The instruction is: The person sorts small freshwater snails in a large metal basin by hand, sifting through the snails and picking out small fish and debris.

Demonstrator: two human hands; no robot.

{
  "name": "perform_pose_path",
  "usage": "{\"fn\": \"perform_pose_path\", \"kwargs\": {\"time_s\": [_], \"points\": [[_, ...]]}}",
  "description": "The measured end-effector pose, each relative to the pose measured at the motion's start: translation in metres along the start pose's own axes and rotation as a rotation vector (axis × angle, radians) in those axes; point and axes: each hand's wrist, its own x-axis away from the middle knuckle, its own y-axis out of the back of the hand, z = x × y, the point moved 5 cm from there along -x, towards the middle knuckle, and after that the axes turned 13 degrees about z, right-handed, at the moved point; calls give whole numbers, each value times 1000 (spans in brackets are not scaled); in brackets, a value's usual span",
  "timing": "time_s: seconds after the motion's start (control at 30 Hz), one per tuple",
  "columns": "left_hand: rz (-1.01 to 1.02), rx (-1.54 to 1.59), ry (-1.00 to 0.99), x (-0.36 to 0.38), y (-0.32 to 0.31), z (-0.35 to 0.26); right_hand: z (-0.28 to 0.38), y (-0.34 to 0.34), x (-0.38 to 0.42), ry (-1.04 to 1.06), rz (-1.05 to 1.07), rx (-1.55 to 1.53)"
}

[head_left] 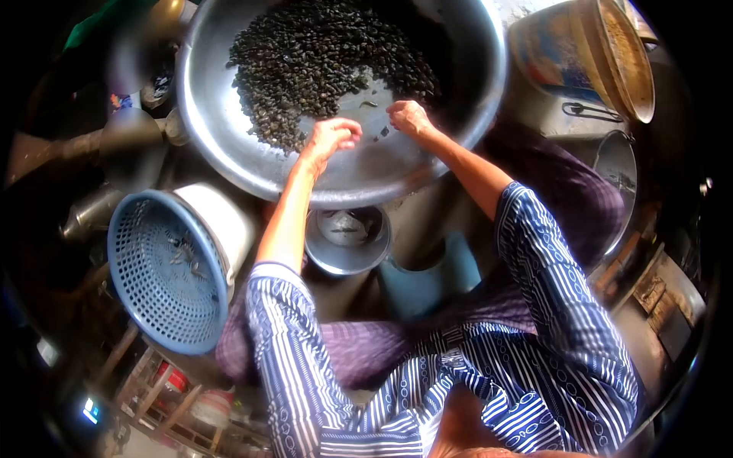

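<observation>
A wide metal basin (343, 179) holds a heap of small dark shells (305, 69), spread over its far and left parts. My left hand (333, 140) is over the near part of the basin beside the heap's edge, its fingers curled together; what they hold, if anything, is too small to make out. To its right, my right hand (409, 118) has its fingertips pinched, pointing left near the heap's right edge. Between and beyond the hands, a small greenish thing (368, 104) lies on bare metal, with a few dark bits near my right hand.
A blue perforated basket (126, 267) with small pale things inside sits tilted at the left against a white bucket (221, 217). Below the basin are a small metal bowl (348, 267) and a teal plastic stool (431, 282). A large worn bucket (553, 57) stands upper right.
</observation>
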Motion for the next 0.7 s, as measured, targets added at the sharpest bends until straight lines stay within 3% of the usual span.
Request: {"fn": "perform_pose_path", "kwargs": {"time_s": [0.1, 0.2, 0.27, 0.7], "points": [[-196, -45, -61, -59, 32, 23, -10, -3, -31, -35, -49, -32], [-319, -2, -83, -100, 43, 45, 4, -9, -37, 37, -98, 223], [-310, -8, -58, -111, 42, 49, 8, -16, -40, 157, -200, 452], [-220, -211, -139, -108, 40, 60, 11, -54, -41, 132, -270, 589]]}}
